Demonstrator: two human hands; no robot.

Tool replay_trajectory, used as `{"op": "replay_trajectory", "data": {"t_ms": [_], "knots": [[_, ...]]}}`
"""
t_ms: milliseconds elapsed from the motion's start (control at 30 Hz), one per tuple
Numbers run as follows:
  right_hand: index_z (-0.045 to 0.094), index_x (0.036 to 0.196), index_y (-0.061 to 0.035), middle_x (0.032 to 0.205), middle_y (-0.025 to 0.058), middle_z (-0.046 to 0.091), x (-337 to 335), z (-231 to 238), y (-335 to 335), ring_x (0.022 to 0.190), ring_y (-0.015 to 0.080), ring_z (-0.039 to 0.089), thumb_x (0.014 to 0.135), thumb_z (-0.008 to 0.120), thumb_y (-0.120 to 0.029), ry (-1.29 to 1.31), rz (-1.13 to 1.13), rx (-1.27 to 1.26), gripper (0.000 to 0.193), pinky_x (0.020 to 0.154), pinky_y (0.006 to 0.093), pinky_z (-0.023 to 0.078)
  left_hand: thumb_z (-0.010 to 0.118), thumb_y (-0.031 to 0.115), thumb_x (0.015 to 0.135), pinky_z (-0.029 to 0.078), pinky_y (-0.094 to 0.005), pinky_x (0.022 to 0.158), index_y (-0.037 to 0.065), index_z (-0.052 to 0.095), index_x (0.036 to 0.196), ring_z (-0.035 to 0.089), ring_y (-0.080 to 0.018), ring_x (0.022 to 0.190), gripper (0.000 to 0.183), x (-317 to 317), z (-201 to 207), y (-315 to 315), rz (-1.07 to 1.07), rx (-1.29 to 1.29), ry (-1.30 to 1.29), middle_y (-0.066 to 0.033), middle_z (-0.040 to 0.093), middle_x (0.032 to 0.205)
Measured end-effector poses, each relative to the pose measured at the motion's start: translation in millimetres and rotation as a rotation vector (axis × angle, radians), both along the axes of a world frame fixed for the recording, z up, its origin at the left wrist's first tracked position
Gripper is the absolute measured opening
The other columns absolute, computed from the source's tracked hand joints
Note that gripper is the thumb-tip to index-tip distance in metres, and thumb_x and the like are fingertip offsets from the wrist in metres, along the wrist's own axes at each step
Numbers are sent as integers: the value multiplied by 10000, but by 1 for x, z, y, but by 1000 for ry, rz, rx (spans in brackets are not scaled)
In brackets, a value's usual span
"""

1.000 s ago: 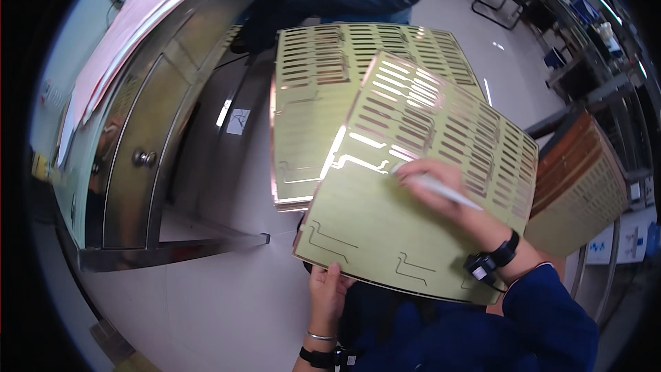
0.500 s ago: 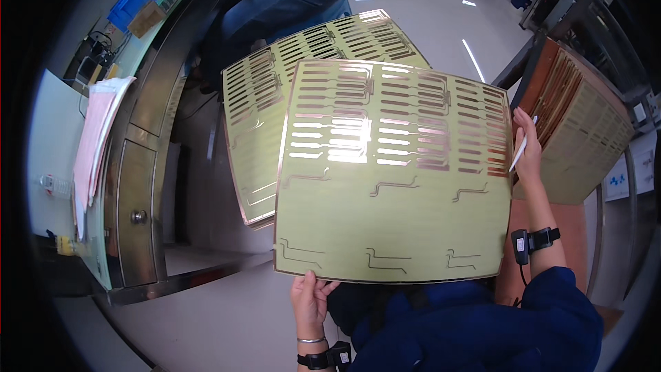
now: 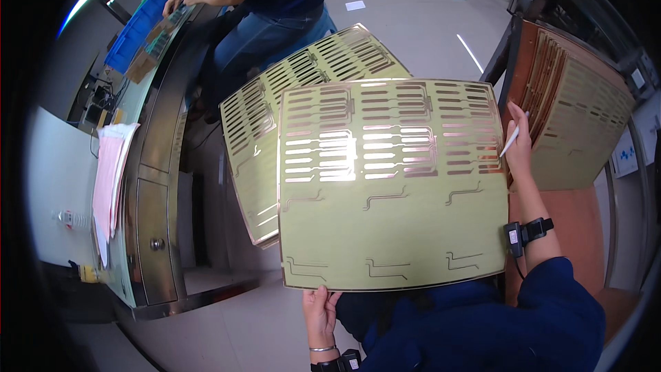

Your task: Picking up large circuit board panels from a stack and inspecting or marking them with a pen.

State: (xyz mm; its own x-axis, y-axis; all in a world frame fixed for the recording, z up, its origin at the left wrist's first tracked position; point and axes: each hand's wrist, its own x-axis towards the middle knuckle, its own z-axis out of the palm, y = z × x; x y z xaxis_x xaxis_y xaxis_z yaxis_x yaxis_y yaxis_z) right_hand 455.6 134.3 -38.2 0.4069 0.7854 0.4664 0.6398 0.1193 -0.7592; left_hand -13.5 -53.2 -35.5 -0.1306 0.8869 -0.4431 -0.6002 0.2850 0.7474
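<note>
A large pale-green circuit board panel (image 3: pixel 392 227) with copper traces is spread out in front of me, its upper rows shining with reflected light. At its near left edge, my left hand (image 3: pixel 321 313) grips the rim, thumb on top and fingers beneath. My right hand (image 3: pixel 521 145) is at the panel's right edge, fingers partly behind it, with a thin white pen-like stick (image 3: pixel 510 142) held in the same hand. Beneath and behind the held panel lies a stack of similar panels (image 3: pixel 251 165), turned at an angle.
On the right, more panels (image 3: pixel 585 117) lean upright on a reddish-brown board (image 3: pixel 554 234). A metal-fronted bench (image 3: pixel 158 213) runs along the left, with pink and white sheets (image 3: pixel 113 179) on it. Another person (image 3: pixel 275 0) sits at its far end beside a blue bin (image 3: pixel 141 31).
My view has shifted a little, and the panel with both hands appears slightly lower. Both hands keep their places on its edges. More of the other person's arms shows.
</note>
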Motion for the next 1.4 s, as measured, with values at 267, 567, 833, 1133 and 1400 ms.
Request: {"op": "replay_trajectory", "data": {"t_ms": [267,567,833,1133,1400], "knots": [[343,1336,-32,1172,130,550,-1,-9,-6,1077,147,523,954,449,-190,630,85,-166,427,887,244,423,513,55,897,532,-360,851,1,401,1220,587,-218,1015,346,-6,9,14,35,56,18,-152,541,1171],[479,1236,6,1115,87,585,6,-19,-4,972,158,577,941,470,-165,1161,167,-140,341,828,274,476,507,111,913,387,-420,1017,-35,341,1291,477,-273,1171,438,13,27,57,3,157,-82,-201,468,1258],[453,1245,1,1119,103,577,-43,-35,-41,980,182,581,946,436,-142,1214,103,-15,332,838,296,485,557,130,886,425,-424,962,-23,351,1283,503,-283,1141,473,56,7,17,-564,-59,-326,-183,484,1249],[291,1331,-10,1204,173,524,-5,6,-78,1071,204,531,975,347,-291,562,37,60,458,923,316,403,573,45,861,435,-402,951,102,276,1353,484,-239,1162,578,61,11,-4,-423,-60,-272,-97,449,1300],[260,1348,-16,1207,156,526,-52,50,-64,1146,213,464,982,285,-338,475,188,130,488,1006,349,315,610,53,838,473,-271,870,0,403,1253,556,-155,1041,466,48,14,-19,-603,-83,-139,-86,540,1184]]}}
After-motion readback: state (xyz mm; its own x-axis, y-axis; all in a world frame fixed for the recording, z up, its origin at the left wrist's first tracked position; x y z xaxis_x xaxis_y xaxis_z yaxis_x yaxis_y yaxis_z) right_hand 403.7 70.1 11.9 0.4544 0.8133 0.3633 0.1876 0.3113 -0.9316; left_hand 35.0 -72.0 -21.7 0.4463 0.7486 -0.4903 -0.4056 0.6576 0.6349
